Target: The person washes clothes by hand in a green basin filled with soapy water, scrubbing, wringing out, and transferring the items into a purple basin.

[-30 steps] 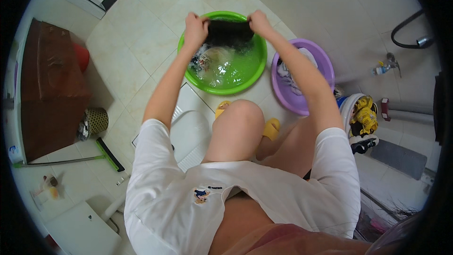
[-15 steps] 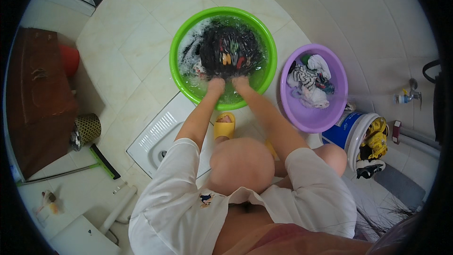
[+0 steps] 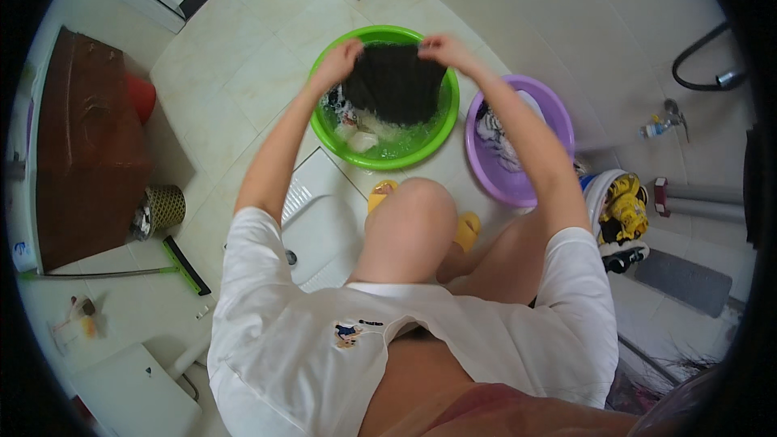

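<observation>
A wet black garment [image 3: 398, 85] hangs spread out over the green basin [image 3: 387, 163], its lower edge close to the water. My left hand [image 3: 341, 63] pinches its upper left corner near the basin's far left rim. At the upper right corner, my right hand [image 3: 445, 52] grips the cloth, its fingers a little blurred. Foamy water fills the basin, and pale wet clothes [image 3: 363, 141] lie in it below the garment. I cannot make out what kind of garment the black one is.
Right of the green basin stands a purple basin [image 3: 503, 181] with clothes, partly behind my right forearm. A bucket of shoes [image 3: 625, 198] is nearby, with a wall tap [image 3: 668, 120] above. A squat toilet [image 3: 324, 231] lies left of my yellow slippers [image 3: 467, 231]; a squeegee [image 3: 186, 265] is farther left.
Both hands have come up out of the water and moved apart. The black garment, bunched in the water before, is now lifted and stretched between them. My view has shifted slightly.
</observation>
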Action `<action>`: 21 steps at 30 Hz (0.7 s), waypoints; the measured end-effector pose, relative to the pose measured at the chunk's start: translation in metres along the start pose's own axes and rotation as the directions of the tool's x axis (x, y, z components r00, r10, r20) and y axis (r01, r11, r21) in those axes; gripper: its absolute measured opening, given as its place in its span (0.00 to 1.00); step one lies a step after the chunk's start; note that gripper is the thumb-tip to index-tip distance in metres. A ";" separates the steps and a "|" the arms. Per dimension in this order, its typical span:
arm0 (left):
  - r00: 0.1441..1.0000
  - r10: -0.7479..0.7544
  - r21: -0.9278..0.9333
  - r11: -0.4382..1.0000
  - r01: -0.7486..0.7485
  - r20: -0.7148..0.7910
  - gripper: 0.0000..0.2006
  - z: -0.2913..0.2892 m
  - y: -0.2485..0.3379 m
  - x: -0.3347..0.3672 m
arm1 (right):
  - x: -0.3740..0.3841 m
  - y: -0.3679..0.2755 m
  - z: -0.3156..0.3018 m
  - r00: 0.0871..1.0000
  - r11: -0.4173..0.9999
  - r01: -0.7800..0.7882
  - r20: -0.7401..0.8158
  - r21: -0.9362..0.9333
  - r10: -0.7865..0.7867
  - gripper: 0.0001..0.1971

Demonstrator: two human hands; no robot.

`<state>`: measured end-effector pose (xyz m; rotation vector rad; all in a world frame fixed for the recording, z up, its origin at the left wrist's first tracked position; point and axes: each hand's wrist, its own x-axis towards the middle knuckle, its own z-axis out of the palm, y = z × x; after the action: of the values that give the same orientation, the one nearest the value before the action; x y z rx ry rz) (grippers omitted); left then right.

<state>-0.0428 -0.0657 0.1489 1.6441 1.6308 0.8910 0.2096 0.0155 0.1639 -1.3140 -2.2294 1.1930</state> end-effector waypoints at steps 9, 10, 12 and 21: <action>0.752 0.352 0.105 0.928 -0.357 -0.557 0.16 -0.128 0.200 0.074 | -0.017 -0.178 -0.155 0.828 0.951 0.290 -0.527 0.106 -0.194 0.09; 0.659 0.435 0.170 0.888 -0.427 -0.613 0.17 -0.130 0.206 0.079 | -0.020 -0.187 -0.159 0.814 0.931 0.323 -0.552 0.173 -0.180 0.08; 0.700 0.400 0.177 0.911 -0.372 -0.591 0.17 -0.131 0.207 0.086 | -0.016 -0.189 -0.161 0.807 0.923 0.344 -0.557 0.175 -0.195 0.07; 0.926 0.039 0.012 0.999 -0.037 -0.376 0.15 0.053 0.017 0.057 | 0.031 0.014 -0.024 0.977 0.999 0.010 -0.214 -0.035 -0.017 0.09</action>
<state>0.0106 -0.0079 0.1350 1.5805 1.8563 1.2881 0.2151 0.0567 0.1632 -1.3676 -2.1091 0.9626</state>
